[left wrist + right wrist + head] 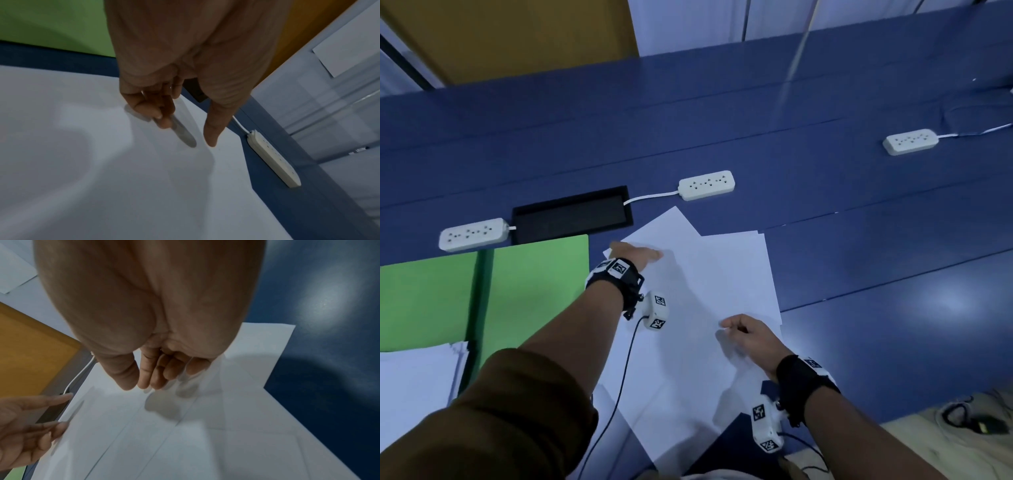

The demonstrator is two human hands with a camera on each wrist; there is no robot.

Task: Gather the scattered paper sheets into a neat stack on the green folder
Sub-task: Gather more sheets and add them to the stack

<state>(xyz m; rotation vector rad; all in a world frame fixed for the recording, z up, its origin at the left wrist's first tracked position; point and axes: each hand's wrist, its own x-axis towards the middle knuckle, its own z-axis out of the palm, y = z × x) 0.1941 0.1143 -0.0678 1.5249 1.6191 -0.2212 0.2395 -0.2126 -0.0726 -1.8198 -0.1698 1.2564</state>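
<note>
We see the loose paper sheets (698, 308) fanned across the blue counter (859, 212), the green folder (534, 291) at their nine o'clock. Our left hand (635, 255) lies on them, grip relaxed; our right hand (748, 337) hovers loosely curled, holding nothing.

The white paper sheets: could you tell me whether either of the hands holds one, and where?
Neither clearly grips any: left hand and right hand hover at the white paper sheets.
</note>
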